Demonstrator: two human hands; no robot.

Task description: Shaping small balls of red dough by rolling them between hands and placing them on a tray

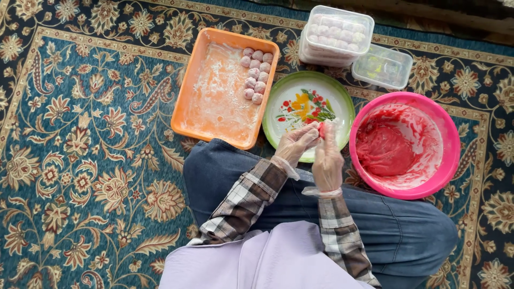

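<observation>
1. Closest to the camera is the lap: a lilac apron (267, 257) over blue jeans (385, 225), with plaid sleeves (241, 206) running up to two hands in thin clear gloves.
2. Fingers: the left hand (295, 144) and right hand (327, 158) meet over the near rim of the plate, fingertips pinched around a small red dough piece (322, 130). Both hands are closed on it, not spread.
3. Just past the fingers sits the floral plate with a green rim (342, 99), with nothing on it that I can see.
4. To the right is the pink bowl (450, 160) with a good lump of red dough (383, 150) in it, so plenty is left, I'd say.
5. To the left is the orange tray (184, 101), dusted white, with roughly ten finished pinkish balls (255, 75) in its far right corner.
6. Further back, a lidded clear tub (336, 33) looks full of balls, and a smaller clear container (383, 67) sits beside it.
7. Hard to tell: what's in that small container, the dough piece's shape, and the carpet (91, 160) runs out of frame.
</observation>
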